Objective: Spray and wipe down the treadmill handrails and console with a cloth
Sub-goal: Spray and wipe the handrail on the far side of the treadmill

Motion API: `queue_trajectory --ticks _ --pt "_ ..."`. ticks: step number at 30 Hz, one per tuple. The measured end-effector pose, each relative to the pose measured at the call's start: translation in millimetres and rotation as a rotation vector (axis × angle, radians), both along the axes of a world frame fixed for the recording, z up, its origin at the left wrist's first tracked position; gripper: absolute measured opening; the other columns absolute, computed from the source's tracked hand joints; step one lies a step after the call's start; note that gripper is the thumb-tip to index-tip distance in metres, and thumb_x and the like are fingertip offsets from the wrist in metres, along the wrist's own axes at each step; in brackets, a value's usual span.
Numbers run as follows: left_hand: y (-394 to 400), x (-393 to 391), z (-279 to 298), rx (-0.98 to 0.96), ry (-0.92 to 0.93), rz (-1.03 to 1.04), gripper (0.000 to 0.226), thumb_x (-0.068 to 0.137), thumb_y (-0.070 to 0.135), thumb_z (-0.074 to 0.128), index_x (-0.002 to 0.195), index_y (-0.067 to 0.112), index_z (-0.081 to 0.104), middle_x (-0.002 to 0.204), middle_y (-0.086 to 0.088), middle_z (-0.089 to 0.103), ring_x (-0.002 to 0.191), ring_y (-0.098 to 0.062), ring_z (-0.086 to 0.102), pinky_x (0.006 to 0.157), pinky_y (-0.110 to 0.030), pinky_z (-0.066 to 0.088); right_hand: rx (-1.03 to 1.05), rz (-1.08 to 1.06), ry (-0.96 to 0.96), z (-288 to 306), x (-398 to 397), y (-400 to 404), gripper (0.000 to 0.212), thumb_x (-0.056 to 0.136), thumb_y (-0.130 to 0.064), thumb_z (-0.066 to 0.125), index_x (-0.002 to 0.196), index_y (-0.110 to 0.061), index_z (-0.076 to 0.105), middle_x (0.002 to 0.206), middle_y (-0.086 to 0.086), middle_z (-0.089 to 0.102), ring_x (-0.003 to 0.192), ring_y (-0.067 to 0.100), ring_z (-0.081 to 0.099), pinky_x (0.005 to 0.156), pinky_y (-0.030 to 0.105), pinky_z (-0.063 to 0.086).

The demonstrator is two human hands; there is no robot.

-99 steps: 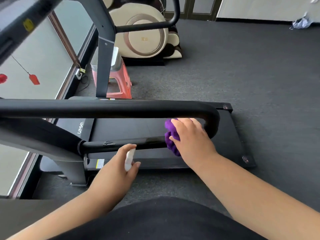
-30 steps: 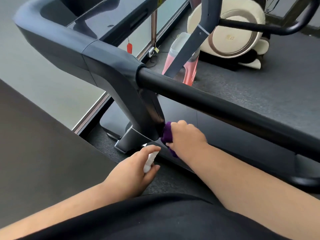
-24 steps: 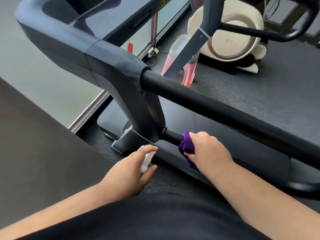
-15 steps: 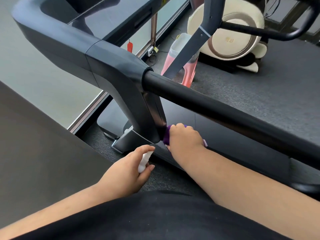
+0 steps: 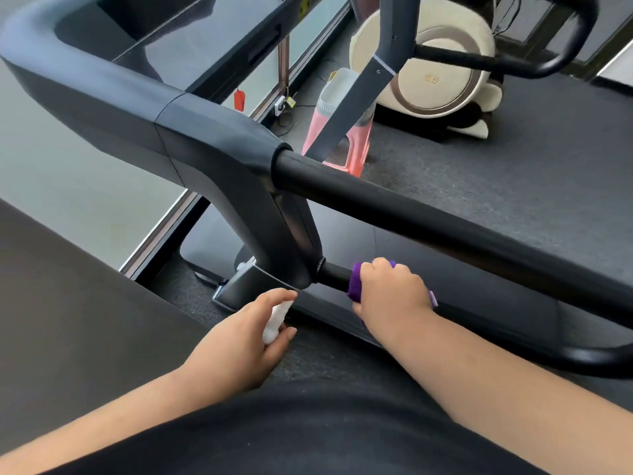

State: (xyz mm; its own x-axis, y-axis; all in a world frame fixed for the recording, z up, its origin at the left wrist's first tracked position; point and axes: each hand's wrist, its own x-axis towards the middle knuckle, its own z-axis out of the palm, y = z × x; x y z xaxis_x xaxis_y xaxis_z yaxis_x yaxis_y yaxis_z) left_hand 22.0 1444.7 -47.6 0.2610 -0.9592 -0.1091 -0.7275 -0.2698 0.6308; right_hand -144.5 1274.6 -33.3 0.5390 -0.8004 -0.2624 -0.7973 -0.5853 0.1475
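Note:
The black treadmill has a thick upper handrail (image 5: pixel 428 221) and a thinner lower handrail (image 5: pixel 334 275) that comes out of the dark console housing (image 5: pixel 219 149). My right hand (image 5: pixel 390 296) grips a purple cloth (image 5: pixel 356 281) wrapped round the lower handrail, a short way right of the housing. My left hand (image 5: pixel 239 341) holds a small white spray bottle (image 5: pixel 275 320) just below the housing, apart from the rail. The glossy console screen (image 5: pixel 205 32) lies at the top left.
A pink stool (image 5: pixel 346 142) stands on the dark carpet beyond the treadmill deck (image 5: pixel 342 241). A cream massage chair (image 5: pixel 431 73) sits at the back. The treadmill's far upright (image 5: pixel 356 94) crosses in front of the stool. A window runs along the left side.
Over the last second my right hand slid the purple cloth back and forth along the lower handrail; it now sits a little right of the housing. My left hand with the bottle barely moved.

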Motion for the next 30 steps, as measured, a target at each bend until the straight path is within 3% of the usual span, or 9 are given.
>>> queue_trajectory --ticks 4,7,10,15,17,20,22,27,30 --pt "-4.3 2.8 0.7 -0.011 0.008 -0.043 0.050 0.080 0.058 0.048 0.125 0.053 0.026 0.082 0.030 0.055 0.071 0.017 0.051 0.067 -0.017 0.042 0.039 -0.053 -0.054 -21.8 47.5 -2.5 0.027 0.089 -0.031 0.062 0.111 -0.015 0.061 0.093 0.003 0.044 0.098 0.034 0.056 0.071 0.038 0.036" --pt "-8.9 0.9 2.7 -0.010 0.006 -0.101 0.051 0.081 0.059 0.047 0.125 0.054 0.022 0.087 0.026 0.055 0.071 0.005 0.052 0.072 -0.023 0.048 0.061 -0.097 -0.097 -25.8 61.0 -3.0 0.032 0.089 -0.036 0.062 0.113 -0.014 0.062 0.097 0.007 0.052 0.096 0.035 0.056 0.069 0.039 0.037" --pt "-14.1 -1.2 6.0 -0.027 0.009 -0.156 0.050 0.087 0.048 0.056 0.123 0.055 0.022 0.094 0.020 0.058 0.075 -0.002 0.052 0.073 -0.023 0.046 0.072 -0.020 -0.126 -10.7 36.7 0.7 0.028 0.089 -0.041 0.063 0.106 -0.018 0.060 0.092 0.001 0.044 0.095 0.032 0.057 0.072 0.038 0.046" --pt "-26.5 -0.7 7.4 -0.048 0.003 -0.243 0.051 0.088 0.045 0.058 0.123 0.053 0.022 0.093 0.017 0.059 0.071 -0.004 0.052 0.068 -0.022 0.044 0.065 -0.168 -0.087 0.8 -32.2 -3.3 0.026 0.083 -0.045 0.066 0.094 -0.026 0.051 0.090 -0.003 0.043 0.088 0.028 0.054 0.072 0.046 0.056" --pt "-27.4 4.2 7.2 -0.047 -0.006 -0.256 0.051 0.086 0.047 0.056 0.125 0.051 0.024 0.090 0.018 0.059 0.070 -0.004 0.053 0.067 -0.023 0.044 0.020 -0.200 -0.096 1.4 -48.0 0.8 0.026 0.082 -0.045 0.066 0.090 -0.028 0.048 0.088 -0.005 0.042 0.083 0.025 0.051 0.067 0.041 0.054" --pt "-27.8 14.1 7.5 -0.059 -0.025 -0.268 0.051 0.086 0.045 0.059 0.126 0.048 0.028 0.088 0.017 0.061 0.069 -0.003 0.056 0.066 -0.025 0.047 -0.044 -0.194 -0.045 2.4 -40.7 6.1 0.019 0.088 -0.042 0.062 0.095 -0.025 0.055 0.089 -0.005 0.043 0.081 0.024 0.046 0.060 0.033 0.034" --pt "-27.3 20.6 7.0 -0.068 -0.032 -0.274 0.051 0.085 0.044 0.059 0.126 0.047 0.030 0.086 0.017 0.061 0.066 -0.001 0.055 0.064 -0.026 0.048 -0.049 -0.185 -0.021 1.2 -20.2 7.2 0.021 0.090 -0.039 0.064 0.101 -0.022 0.058 0.094 -0.001 0.047 0.088 0.025 0.052 0.063 0.037 0.030" --pt "-26.7 26.9 5.1 -0.077 -0.059 -0.333 0.051 0.080 0.053 0.049 0.127 0.044 0.033 0.081 0.031 0.051 0.067 0.004 0.050 0.062 -0.027 0.049 0.016 -0.142 -0.176 -10.5 48.4 15.5 0.022 0.091 -0.018 0.064 0.112 -0.012 0.059 0.102 0.006 0.055 0.099 0.031 0.056 0.081 0.040 0.047" --pt "-28.9 26.1 6.7 -0.114 -0.096 -0.353 0.052 0.081 0.043 0.064 0.127 0.038 0.039 0.083 0.028 0.056 0.069 0.002 0.054 0.060 -0.021 0.043 -0.040 -0.102 -0.266 -16.7 47.0 19.0 0.027 0.086 -0.017 0.068 0.110 -0.015 0.056 0.100 0.005 0.056 0.096 0.030 0.057 0.080 0.040 0.047"
